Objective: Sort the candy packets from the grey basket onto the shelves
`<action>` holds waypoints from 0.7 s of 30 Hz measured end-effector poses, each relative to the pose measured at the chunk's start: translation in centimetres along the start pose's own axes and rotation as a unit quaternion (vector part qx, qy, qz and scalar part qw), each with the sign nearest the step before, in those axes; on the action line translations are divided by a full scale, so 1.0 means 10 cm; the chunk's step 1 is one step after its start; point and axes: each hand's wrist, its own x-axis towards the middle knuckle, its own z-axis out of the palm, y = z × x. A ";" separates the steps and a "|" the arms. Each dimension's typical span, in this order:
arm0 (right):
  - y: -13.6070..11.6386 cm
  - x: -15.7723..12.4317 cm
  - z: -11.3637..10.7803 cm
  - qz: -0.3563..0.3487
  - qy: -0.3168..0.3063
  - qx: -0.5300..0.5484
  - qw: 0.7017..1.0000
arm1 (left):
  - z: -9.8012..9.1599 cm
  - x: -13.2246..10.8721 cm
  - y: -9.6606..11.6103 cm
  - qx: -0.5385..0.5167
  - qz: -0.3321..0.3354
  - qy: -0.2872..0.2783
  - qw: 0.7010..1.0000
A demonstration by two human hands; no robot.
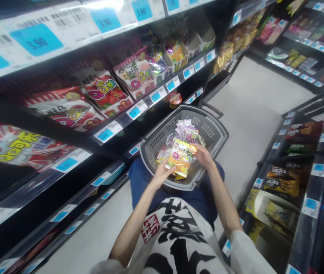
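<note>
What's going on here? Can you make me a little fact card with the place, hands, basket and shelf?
Place: store aisle, pale floor
Left hand: holding the lower left side of a yellow packet
Right hand: holding the same packet's right side
Basket: gray, with more packets inside
Shelf on the left: red bags, with blue-and-white price tags along its edge

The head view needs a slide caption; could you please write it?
Left hand and right hand hold a yellow packet over a gray basket beside store shelves.
</note>
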 end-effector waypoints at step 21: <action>0.01 0.01 0.05 -0.145 0.034 -0.238 0.960 | 0.01 -0.05 -0.05 0.129 0.019 -0.085 0.988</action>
